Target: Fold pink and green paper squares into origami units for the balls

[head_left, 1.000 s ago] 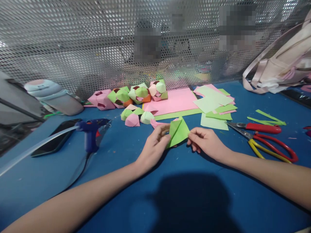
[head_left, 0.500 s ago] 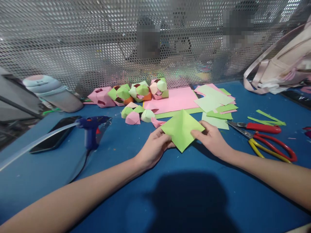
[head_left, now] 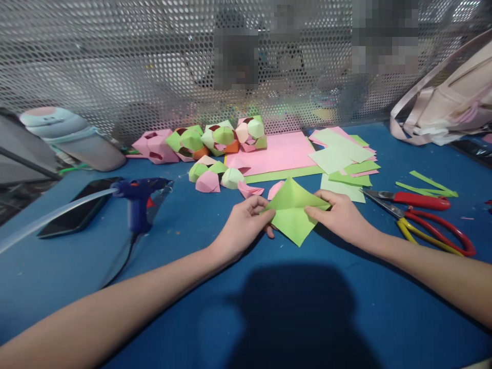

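Note:
Between my two hands is a square of light green paper (head_left: pixel 295 215), turned corner-up, with crease lines crossing at its middle. My left hand (head_left: pixel 246 223) pinches its left corner between thumb and fingers. At the opposite corner, my right hand (head_left: pixel 340 218) grips the paper, thumb on the front and fingers behind. Just beyond the sheet lie small folded paper pieces, among them a pink one (head_left: pixel 208 182) and a pale green one (head_left: pixel 232 178). Farther back stands a row of folded paper balls, including a pink one (head_left: pixel 156 146) and a green one (head_left: pixel 188 141).
A blue glue gun (head_left: pixel 138 205) stands at left by a dark phone (head_left: pixel 77 210) and a tumbler (head_left: pixel 73 138). Pink sheets (head_left: pixel 277 154) and pale green paper (head_left: pixel 338 151) lie at the back. Red-handled pliers (head_left: pixel 421 200), scissors (head_left: pixel 442 233) and green strips (head_left: pixel 428 189) are at right.
The green paper's side corners have bent back, and its creases look sharper. Both hands keep hold of it. A pink folded piece now shows behind the sheet, and the view has shifted slightly.

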A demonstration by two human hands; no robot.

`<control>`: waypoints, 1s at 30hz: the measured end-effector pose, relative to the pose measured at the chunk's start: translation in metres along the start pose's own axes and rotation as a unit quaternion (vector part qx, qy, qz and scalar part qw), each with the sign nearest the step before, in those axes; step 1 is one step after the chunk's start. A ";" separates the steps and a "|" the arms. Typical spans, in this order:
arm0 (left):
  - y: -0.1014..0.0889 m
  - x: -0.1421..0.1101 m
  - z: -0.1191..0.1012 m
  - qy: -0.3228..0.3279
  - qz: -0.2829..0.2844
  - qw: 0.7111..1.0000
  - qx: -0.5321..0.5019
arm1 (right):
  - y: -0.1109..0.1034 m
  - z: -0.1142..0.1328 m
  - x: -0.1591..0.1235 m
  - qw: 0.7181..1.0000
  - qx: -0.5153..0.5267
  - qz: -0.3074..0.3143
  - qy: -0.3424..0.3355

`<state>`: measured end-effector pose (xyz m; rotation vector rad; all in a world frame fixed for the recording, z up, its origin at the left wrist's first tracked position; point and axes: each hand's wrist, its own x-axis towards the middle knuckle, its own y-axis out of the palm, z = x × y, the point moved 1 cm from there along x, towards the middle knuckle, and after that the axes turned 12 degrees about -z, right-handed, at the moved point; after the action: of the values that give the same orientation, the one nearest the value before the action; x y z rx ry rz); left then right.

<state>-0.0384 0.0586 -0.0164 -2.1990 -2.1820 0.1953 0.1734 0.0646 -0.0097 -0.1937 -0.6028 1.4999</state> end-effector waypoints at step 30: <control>0.004 0.006 0.005 0.287 0.124 0.913 0.262 | 0.008 -0.018 0.001 0.966 -0.120 0.075 -0.218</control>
<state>-0.0351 0.0640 -0.0221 -1.8935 -1.3489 0.1032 0.1756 0.0707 -0.0287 -0.0963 -1.1476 1.6240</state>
